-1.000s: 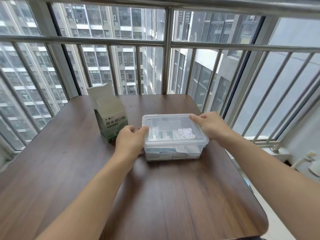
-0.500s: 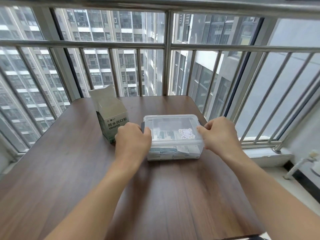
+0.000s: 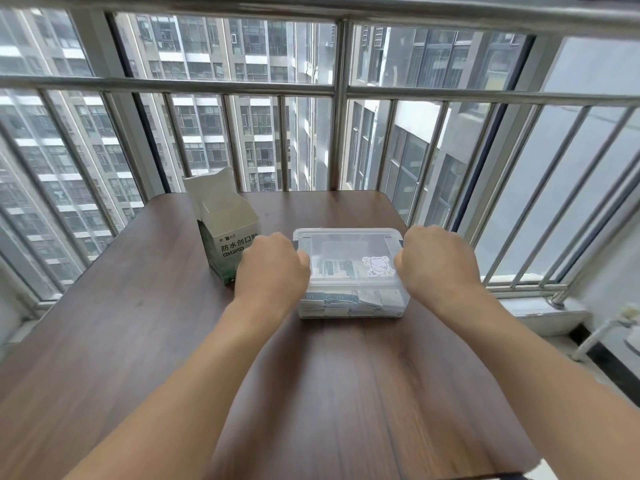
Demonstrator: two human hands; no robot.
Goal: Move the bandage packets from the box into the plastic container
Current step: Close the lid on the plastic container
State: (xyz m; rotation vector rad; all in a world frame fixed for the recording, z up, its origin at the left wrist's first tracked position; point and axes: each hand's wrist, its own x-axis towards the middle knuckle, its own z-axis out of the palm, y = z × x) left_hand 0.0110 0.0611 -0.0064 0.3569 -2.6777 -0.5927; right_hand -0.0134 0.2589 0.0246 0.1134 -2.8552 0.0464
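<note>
Both grips clenched on the plastic container (image 3: 349, 271): left hand (image 3: 273, 265) and right hand (image 3: 436, 261) on its end latches. Bandage packets (image 3: 341, 299) lie inside, between the grips. Box (image 3: 227, 233) stands open just left of the left grip. Judged light, stiff, slick; hold by ends.

One plastic container (image 3: 349, 271) sits on one table (image 3: 138, 323), with one opened box (image 3: 223, 233) just left of the container, two hands at its ends, and several bandage packets (image 3: 346, 299) inside, too overlapped to count
</note>
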